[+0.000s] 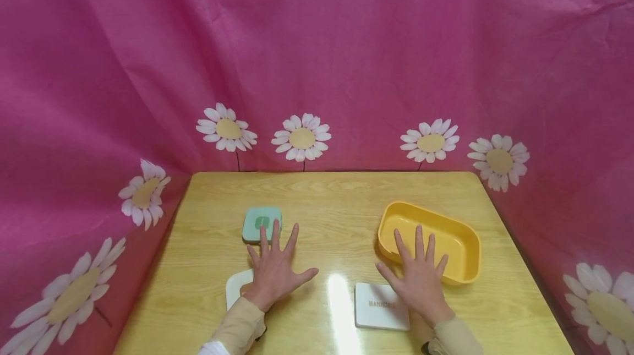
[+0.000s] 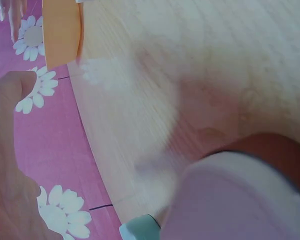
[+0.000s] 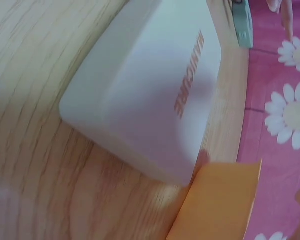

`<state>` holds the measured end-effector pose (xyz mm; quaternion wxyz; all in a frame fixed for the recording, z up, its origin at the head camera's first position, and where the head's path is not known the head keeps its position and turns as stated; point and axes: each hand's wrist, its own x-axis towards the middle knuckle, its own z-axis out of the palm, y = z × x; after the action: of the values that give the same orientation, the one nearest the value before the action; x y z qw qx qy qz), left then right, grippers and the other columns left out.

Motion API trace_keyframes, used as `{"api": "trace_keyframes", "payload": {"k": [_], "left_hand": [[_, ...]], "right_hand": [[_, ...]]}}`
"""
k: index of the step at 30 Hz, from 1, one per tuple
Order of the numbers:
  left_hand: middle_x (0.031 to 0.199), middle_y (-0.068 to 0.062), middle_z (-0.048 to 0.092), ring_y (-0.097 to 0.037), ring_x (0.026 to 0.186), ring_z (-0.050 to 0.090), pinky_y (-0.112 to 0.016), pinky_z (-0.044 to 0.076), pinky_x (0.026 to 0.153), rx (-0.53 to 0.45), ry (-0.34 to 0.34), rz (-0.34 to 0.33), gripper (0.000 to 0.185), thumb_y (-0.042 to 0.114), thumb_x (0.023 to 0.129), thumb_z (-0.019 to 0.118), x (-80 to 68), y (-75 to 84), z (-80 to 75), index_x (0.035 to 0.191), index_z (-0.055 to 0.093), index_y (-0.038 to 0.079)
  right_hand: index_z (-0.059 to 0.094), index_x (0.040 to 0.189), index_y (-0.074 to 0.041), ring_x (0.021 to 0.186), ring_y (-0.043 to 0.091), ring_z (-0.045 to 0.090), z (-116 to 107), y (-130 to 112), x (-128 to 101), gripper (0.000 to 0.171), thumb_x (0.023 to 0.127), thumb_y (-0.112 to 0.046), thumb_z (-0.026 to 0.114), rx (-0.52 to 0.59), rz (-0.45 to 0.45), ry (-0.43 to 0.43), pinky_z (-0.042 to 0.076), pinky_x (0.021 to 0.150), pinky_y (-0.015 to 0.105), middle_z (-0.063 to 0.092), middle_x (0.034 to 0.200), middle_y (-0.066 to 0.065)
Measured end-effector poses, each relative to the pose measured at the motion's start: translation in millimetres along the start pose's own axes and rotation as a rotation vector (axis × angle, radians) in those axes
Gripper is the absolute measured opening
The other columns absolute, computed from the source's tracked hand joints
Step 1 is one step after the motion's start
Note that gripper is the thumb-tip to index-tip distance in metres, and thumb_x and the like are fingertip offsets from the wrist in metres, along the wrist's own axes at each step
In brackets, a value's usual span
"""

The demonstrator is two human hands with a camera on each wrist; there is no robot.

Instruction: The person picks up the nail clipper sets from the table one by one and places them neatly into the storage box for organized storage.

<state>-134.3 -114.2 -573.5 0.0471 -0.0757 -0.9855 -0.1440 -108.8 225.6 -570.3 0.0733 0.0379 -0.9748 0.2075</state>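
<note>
Both hands lie flat with fingers spread, holding nothing: the left hand (image 1: 274, 272) near a small green square box (image 1: 262, 224), the right hand (image 1: 419, 279) between a white rectangular box (image 1: 378, 305) and a yellow plastic tray (image 1: 463, 234).

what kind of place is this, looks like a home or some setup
Likely a staged tabletop setup, not a lived-in room: a wooden table walled in by pink daisy-print cloth, with only a yellow tray and small boxes.
</note>
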Motion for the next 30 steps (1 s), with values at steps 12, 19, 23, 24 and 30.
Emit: {"api": "trace_keyframes", "payload": {"k": [12,19,23,24,30], "left_hand": [[0.174,-0.021,0.012,-0.055,0.156,0.01,-0.087,0.022,0.107,-0.042,-0.038,0.03,0.107,0.078,0.081,0.068,14.0,14.0,2.3,0.168,0.027,0.031],[0.172,-0.024,0.016,-0.056,0.155,0.014,-0.084,0.026,0.107,-0.063,-0.069,0.049,0.107,0.081,0.082,0.063,19.4,27.5,9.7,0.168,0.025,0.03],[0.172,-0.023,0.016,-0.054,0.156,0.014,-0.081,0.026,0.111,-0.093,-0.061,0.059,0.106,0.08,0.082,0.063,26.7,34.6,12.1,0.168,0.024,0.031],[0.172,-0.024,0.017,-0.054,0.156,0.015,-0.081,0.027,0.11,-0.104,-0.053,0.065,0.106,0.079,0.083,0.064,28.8,36.1,12.8,0.168,0.026,0.03],[0.172,-0.024,0.017,-0.052,0.157,0.014,-0.079,0.027,0.112,-0.188,-0.094,0.065,0.104,0.075,0.084,0.065,37.1,46.4,10.6,0.168,0.026,0.027]], "right_hand": [[0.018,0.17,-0.024,0.151,0.066,-0.002,-5.7,33.8,1.4,0.092,0.098,-0.066,0.058,0.038,0.105,0.045,0.001,0.1,0.094,0.0,0.17,0.034],[0.023,0.168,-0.015,0.15,0.068,-0.002,-11.7,50.3,-7.2,0.09,0.1,-0.061,0.058,0.076,0.18,0.058,0.002,0.098,0.095,0.002,0.168,0.038],[0.023,0.168,-0.011,0.149,0.069,-0.002,-13.6,57.3,-7.7,0.089,0.101,-0.057,0.059,0.085,0.182,0.09,0.002,0.103,0.092,0.003,0.167,0.041],[0.024,0.167,-0.009,0.149,0.069,-0.001,-13.7,58.8,-7.4,0.088,0.101,-0.056,0.059,0.089,0.177,0.107,0.003,0.106,0.09,0.003,0.166,0.041],[0.028,0.164,-0.002,0.149,0.068,0.004,-11.7,70.9,-5.6,0.085,0.101,-0.048,0.062,0.091,0.173,0.19,0.003,0.116,0.081,0.006,0.164,0.043]]}}
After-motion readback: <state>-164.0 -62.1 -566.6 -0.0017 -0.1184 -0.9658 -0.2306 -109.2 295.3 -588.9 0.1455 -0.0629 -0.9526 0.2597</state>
